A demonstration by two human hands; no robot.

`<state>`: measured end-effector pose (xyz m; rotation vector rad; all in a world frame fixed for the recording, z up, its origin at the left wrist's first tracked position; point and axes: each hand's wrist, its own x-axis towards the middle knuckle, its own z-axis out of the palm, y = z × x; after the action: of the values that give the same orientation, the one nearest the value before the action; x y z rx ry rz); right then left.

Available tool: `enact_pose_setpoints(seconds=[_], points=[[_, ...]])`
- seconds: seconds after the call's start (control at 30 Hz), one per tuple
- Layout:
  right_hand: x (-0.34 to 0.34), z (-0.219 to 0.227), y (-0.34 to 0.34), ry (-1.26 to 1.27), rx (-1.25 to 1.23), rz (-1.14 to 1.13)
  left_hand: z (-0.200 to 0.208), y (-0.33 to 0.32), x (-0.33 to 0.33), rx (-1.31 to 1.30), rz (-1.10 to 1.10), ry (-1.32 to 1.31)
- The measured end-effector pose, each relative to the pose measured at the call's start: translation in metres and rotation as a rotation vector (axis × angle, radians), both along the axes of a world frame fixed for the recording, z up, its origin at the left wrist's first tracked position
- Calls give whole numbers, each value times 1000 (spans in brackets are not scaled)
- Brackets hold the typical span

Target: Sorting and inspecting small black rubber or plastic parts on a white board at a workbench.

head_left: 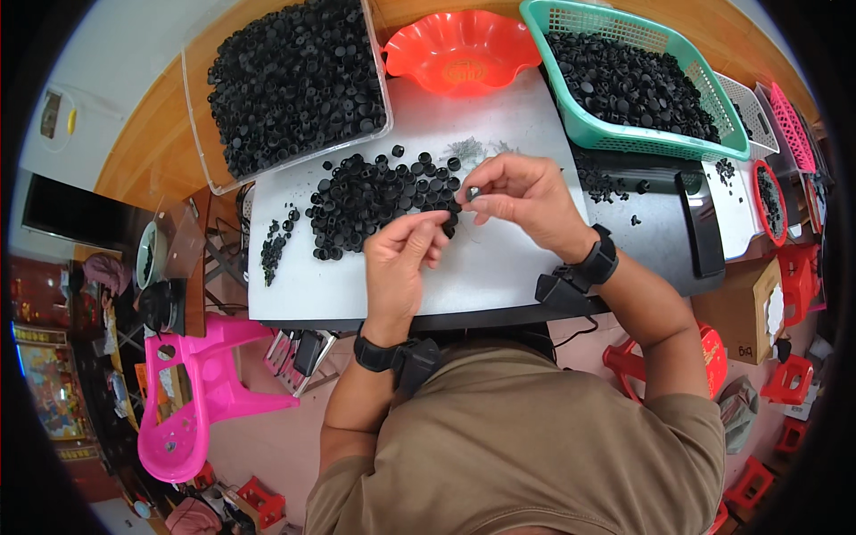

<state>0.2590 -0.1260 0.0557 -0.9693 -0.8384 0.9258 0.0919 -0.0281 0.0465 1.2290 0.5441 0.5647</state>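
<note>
A small round black plastic cap [473,192] is pinched between the thumb and index finger of my right hand [532,203], just above the right side of a loose pile of black caps [361,203]. Close by on the left, my left hand [399,263] is closed, thumb against the bent fingers and index fingertip pointing toward the right hand. Anything in its grip is too small or hidden to make out. The pile lies on a white board [499,276]. Left of it sits a narrow cluster of smaller black pieces [274,250].
At the back stand a clear bin [388,116] heaped with black caps, a red scalloped bowl [462,49] and a green basket [615,140] of black parts. A long black object [701,227] lies at right. A pink plastic chair [192,406] stands on the floor at left.
</note>
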Motion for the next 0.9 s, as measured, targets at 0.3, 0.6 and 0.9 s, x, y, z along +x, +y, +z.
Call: enact_pose_setpoints(seconds=[0.3, 0.6, 0.9], points=[[14, -5, 2, -16, -23, -14, -7, 1, 0, 895, 65, 359], [-2, -11, 3, -8, -19, 83, 0, -1, 9, 1080, 120, 332], [-3, -8, 2, -2, 2, 92, 2, -5, 14, 294, 113, -134]])
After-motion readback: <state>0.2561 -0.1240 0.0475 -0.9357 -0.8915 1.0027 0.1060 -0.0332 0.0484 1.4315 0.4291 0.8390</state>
